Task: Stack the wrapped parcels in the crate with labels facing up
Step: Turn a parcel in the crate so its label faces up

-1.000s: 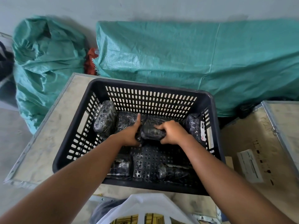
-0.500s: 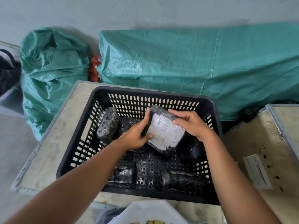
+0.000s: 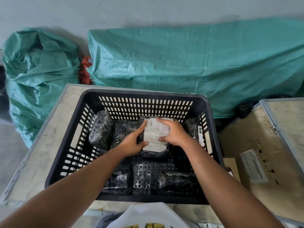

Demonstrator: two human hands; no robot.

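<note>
A black slotted plastic crate (image 3: 70, 142) stands on a pale board. Inside it lie several parcels wrapped in black film. One parcel with a white label (image 3: 153, 135) facing up sits in the back middle row of the crate. My left hand (image 3: 133, 142) grips its left side and my right hand (image 3: 174, 134) covers its right side and top. Another wrapped parcel (image 3: 101, 129) stands at the back left, one (image 3: 125, 130) lies beside it, and a parcel (image 3: 194, 129) leans against the right wall. Two more parcels (image 3: 118, 180) (image 3: 177, 181) lie along the near wall.
The pale board (image 3: 41, 153) under the crate has a metal edge. A second board (image 3: 266, 145) on the right carries a white paper label (image 3: 253, 165). Green woven sacks (image 3: 181, 66) (image 3: 36, 74) lie against the wall behind, with a red cloth (image 3: 84, 69) between them.
Both hands picked the parcel up from the crate floor, turned it so the white label shows, and lowered it flat into the back middle row.
</note>
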